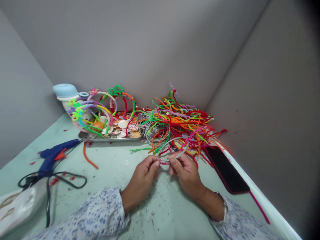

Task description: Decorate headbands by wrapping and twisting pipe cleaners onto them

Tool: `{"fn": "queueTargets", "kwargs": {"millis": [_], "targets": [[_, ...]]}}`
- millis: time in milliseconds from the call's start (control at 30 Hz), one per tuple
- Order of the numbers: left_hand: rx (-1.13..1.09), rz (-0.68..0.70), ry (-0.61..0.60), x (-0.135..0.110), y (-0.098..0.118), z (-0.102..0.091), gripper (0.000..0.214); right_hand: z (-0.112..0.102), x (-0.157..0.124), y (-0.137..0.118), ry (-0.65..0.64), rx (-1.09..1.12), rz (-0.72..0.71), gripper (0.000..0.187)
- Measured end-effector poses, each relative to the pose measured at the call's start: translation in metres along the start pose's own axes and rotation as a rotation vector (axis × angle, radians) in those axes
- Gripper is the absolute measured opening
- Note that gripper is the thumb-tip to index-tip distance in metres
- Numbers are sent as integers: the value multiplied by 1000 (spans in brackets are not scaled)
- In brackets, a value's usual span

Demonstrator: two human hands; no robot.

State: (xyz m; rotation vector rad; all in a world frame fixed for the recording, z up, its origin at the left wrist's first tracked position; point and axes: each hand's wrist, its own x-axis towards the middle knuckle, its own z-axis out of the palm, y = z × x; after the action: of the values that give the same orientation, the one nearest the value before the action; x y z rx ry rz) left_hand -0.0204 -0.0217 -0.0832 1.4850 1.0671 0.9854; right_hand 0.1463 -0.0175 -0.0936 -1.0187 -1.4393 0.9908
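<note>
Both hands meet over the front middle of the table. Between the right thumb and fingers is a thin pale grey headband [184, 151], which curves up and away from me. My right hand [183, 170] is closed on it. My left hand [147, 171] is closed in a pinch at the near part of the band, where a short bit of pink pipe cleaner [163, 163] shows between the fingertips. Whether that pink piece is wound round the band I cannot make out. Just beyond the hands lies a tangled heap of coloured pipe cleaners [182, 116].
Wire hoops [157, 131] lie beside the heap. Wrapped headbands [110, 111] rest on a metal tray [112, 139] of loose discs. To the left are a blue glue gun [50, 156] with its cable and a white bottle [66, 98]. A phone [227, 170] lies right; walls enclose the table.
</note>
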Motion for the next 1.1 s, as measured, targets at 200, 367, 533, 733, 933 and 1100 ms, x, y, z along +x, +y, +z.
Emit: {"fn": "queueTargets", "kwargs": {"millis": [200, 367, 533, 733, 933, 1100], "targets": [[58, 6, 10, 0, 1, 0, 22, 0, -1, 1, -25, 33, -4, 20], [113, 42, 8, 1, 1, -1, 25, 0, -1, 2, -46, 48, -3, 21], [139, 50, 6, 0, 0, -1, 25, 1, -1, 2, -36, 63, -4, 20], [38, 28, 91, 2, 0, 1, 23, 2, 1, -2, -11, -11, 40, 23], [-33, 0, 190, 3, 2, 1, 22, 2, 1, -5, -28, -215, -15, 20], [-51, 5, 232, 4, 2, -1, 19, 2, -6, -11, -55, -483, -310, 15]]}}
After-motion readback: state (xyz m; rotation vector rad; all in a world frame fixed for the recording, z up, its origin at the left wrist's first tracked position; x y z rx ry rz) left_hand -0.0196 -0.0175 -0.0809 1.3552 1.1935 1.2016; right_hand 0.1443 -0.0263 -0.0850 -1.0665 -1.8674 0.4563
